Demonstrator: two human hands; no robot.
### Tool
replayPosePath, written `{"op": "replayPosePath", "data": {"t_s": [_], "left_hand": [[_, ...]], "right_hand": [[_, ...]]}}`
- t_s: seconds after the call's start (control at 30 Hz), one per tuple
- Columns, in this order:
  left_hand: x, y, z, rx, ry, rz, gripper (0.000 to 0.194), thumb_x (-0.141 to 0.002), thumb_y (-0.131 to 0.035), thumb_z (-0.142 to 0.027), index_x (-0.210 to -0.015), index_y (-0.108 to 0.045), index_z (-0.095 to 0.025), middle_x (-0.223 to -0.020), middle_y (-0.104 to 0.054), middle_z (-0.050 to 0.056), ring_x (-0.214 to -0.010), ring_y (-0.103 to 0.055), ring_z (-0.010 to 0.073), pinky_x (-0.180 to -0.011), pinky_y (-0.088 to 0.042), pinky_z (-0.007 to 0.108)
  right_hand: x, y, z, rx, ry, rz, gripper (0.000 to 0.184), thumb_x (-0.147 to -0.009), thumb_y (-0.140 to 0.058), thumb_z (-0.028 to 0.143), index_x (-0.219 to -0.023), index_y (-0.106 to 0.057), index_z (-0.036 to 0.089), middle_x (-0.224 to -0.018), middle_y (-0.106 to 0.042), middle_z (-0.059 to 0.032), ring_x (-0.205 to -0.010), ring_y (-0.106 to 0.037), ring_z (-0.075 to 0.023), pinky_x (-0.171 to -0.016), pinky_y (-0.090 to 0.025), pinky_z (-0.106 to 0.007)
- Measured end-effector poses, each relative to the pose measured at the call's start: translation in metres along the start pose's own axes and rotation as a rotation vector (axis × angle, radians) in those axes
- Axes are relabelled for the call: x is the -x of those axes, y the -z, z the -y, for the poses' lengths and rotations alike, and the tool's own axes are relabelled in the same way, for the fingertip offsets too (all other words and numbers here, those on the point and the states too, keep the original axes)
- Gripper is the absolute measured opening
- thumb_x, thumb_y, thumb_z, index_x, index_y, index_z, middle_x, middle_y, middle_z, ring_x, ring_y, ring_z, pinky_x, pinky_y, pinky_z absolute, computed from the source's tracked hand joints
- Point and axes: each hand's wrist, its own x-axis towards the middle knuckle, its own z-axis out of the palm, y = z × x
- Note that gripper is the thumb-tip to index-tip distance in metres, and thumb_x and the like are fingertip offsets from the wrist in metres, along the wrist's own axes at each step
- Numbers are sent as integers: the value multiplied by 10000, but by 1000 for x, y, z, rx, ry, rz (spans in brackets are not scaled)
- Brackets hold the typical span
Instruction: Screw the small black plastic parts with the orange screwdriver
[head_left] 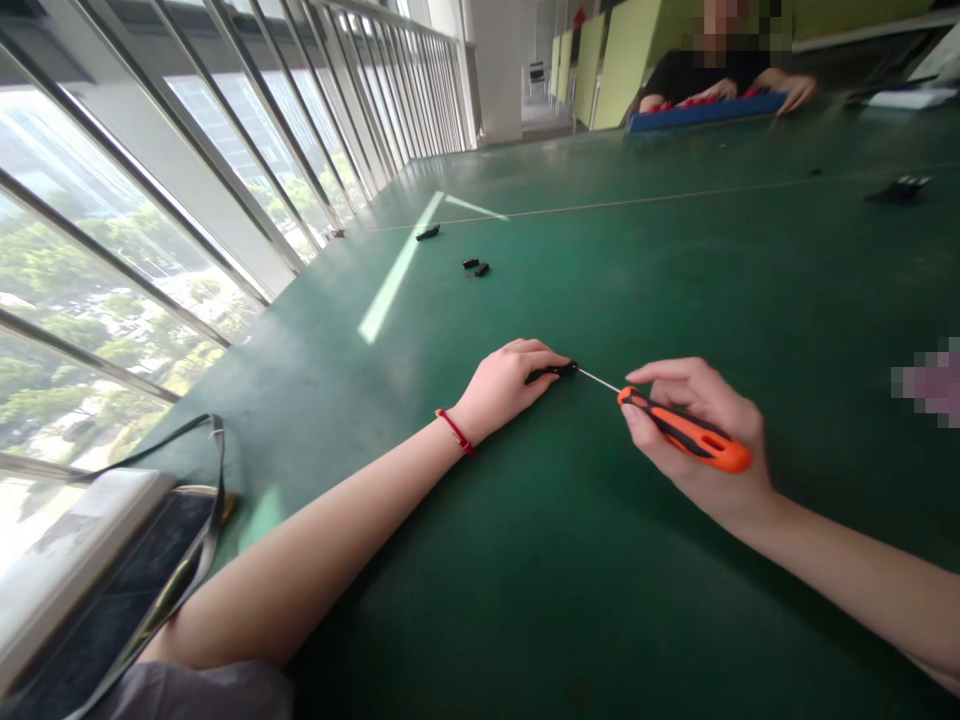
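Observation:
My left hand [517, 378] rests on the green tabletop, its fingers closed on a small black part [559, 371]. Most of that part is hidden under the fingers, so its exact kind does not show. In my right hand [709, 440] is a screwdriver [686, 432] with an orange and black handle. Its thin metal shaft points left, and the tip meets the right end of the black part or is very close to it. A red cord bracelet circles my left wrist.
Small black pieces [476, 267] lie farther back, with another black piece [428, 232] beyond. Dark parts [900, 190] sit at far right. Across the table a person's hands touch a blue tray [705, 112] holding red items. A strapped, pale-edged object [97, 560] lies left, near the railing [247, 110].

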Motion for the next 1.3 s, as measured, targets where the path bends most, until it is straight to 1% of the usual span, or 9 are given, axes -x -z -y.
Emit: {"op": "replayPosePath", "data": {"t_s": [0.07,0.23,0.4,0.57,0.77,0.9,0.97,1.13,1.3], "left_hand": [[0,0,0,-1,0,2,247,-877,-519,-193,-1062,-682,-204,-1054,-687,38,-973,-612,179,-870,-506,307],[0,0,0,-5,-3,11,252,-878,-513,-183,-1065,-680,-206,-1064,-682,35,-980,-609,178,-868,-504,302],[0,-1,1,-3,-9,8,248,-875,-521,-189,-1064,-682,-194,-1052,-682,39,-973,-607,180,-856,-503,296],[-1,-2,0,2,-6,9,248,-872,-521,-184,-1058,-684,-193,-1048,-682,44,-974,-609,184,-859,-501,303],[-2,-3,1,14,-4,15,253,-873,-517,-191,-1065,-681,-199,-1048,-679,48,-981,-612,184,-870,-497,303],[-2,-4,1,10,-15,16,244,-871,-524,-188,-1059,-679,-193,-1047,-677,45,-970,-611,173,-864,-494,289],[-2,-4,2,9,-17,13,242,-871,-524,-186,-1057,-679,-194,-1044,-677,44,-968,-611,172,-861,-494,288],[-2,-4,1,10,-13,9,247,-871,-521,-186,-1059,-682,-195,-1043,-679,46,-968,-614,179,-858,-497,295],[-2,-4,2,13,-11,12,249,-871,-519,-186,-1057,-682,-199,-1049,-679,47,-973,-614,184,-860,-499,301]], "right_hand": [[0,0,1,16,19,7,95,-763,-632,222,-846,-593,249,-583,-577,46,-531,-561,-130,-644,-476,-330],[2,0,-1,4,-38,-93,284,-713,-667,221,-985,-589,248,-732,-616,3,-693,-594,-178,-677,-488,-345],[1,1,1,28,-2,14,87,-761,-620,228,-840,-598,255,-553,-558,51,-553,-548,-144,-740,-457,-376],[2,0,-1,-13,-46,-96,266,-716,-656,220,-965,-576,266,-722,-622,1,-727,-595,-207,-686,-473,-368],[1,1,0,-17,-44,6,171,-752,-637,231,-904,-563,258,-512,-511,71,-493,-514,-142,-708,-455,-380],[0,0,0,-46,9,-105,293,-730,-645,194,-993,-539,269,-704,-558,28,-639,-581,-160,-685,-472,-341],[0,-1,-1,-86,-17,-101,335,-715,-657,201,-1017,-530,275,-731,-550,20,-645,-576,-163,-641,-477,-330],[0,0,0,-20,-36,-13,128,-766,-622,228,-870,-563,271,-548,-527,54,-512,-526,-150,-702,-461,-386],[-1,0,-1,-52,-62,-85,274,-717,-663,249,-965,-553,283,-729,-603,14,-640,-592,-183,-672,-482,-374]]}}
